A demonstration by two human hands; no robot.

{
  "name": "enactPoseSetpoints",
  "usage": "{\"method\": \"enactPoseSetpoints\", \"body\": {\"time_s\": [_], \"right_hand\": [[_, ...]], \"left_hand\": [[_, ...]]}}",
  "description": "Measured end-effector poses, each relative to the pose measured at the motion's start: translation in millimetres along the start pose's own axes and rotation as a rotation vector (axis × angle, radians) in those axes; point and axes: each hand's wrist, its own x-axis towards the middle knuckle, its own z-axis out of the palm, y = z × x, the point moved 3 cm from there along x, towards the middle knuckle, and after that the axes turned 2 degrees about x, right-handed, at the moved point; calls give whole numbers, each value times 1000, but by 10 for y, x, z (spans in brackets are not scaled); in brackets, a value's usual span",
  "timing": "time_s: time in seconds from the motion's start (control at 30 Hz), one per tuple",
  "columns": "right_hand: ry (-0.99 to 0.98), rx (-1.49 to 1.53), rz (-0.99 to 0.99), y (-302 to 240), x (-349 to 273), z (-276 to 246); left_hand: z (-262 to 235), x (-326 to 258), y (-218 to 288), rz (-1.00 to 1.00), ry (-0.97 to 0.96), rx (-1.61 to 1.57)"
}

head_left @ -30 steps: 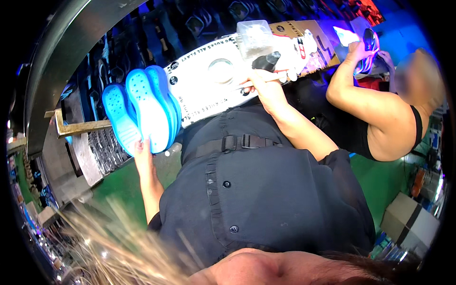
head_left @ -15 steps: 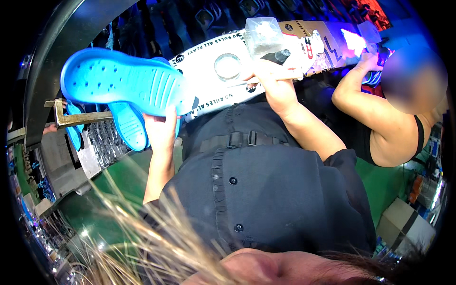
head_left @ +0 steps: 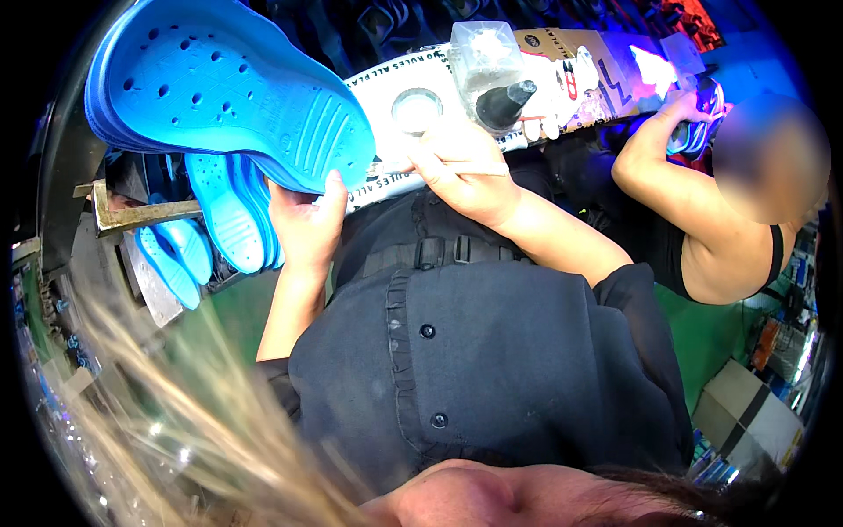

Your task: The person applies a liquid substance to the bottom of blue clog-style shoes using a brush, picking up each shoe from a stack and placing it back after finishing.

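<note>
A blue shoe sole [head_left: 237, 97] with small holes and a ribbed patch is raised at the upper left. My left hand [head_left: 307, 215] grips its narrower end from below, thumb on the edge. More layered blue edges show behind it, so it may be a stack. My right hand [head_left: 465, 176] is closed round a slim pale stick [head_left: 483, 168], perhaps a brush handle. The stick's far end comes close to the sole's narrow end; whether they touch I cannot tell. Beyond that hand, a round shallow dish [head_left: 417, 111] sits on the white printed work surface [head_left: 386, 83].
Past my right hand stand a translucent square container [head_left: 485, 57] and a black cone-topped bottle [head_left: 505, 105], beside a white-and-red glove [head_left: 562, 92]. More blue soles [head_left: 230, 215] hang by a metal bracket [head_left: 145, 215] at left. A co-worker's arm [head_left: 676, 189] reaches in at right.
The blue sole has come up and nearer. My right hand has moved left with the stick, uncovering the black bottle. The soles behind shifted slightly.
</note>
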Motion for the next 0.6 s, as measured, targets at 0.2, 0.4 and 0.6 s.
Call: {"method": "enactPoseSetpoints", "body": {"time_s": [0.2,0.4,0.6], "right_hand": [[32,62,145,23,-25,-102],[-63,5,18,-42,10,-50],[86,-55,-43,75,-55,-93]], "left_hand": [[-43,-14,18,-11,2,32],[-24,-22,38,-8,-7,54],[-30,-40,54,17,-30,36]]}}
